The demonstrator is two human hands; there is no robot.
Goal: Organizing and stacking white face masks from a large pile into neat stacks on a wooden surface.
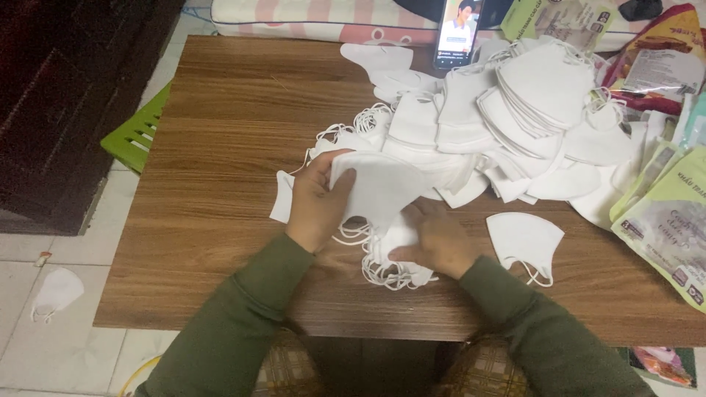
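Two hands are gathering white masks near the table's (220,132) front edge: left hand (318,204) is gripping a folded mask (379,187), right hand (435,239) is pressing down a small stack (393,254); I think lining them up neatly is what the next move is calling for

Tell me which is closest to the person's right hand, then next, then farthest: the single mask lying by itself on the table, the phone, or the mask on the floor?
From the right hand:
1. Single mask, on the table just to its right.
2. Phone, propped at the table's far edge.
3. Floor mask, far off to the left, below the table.
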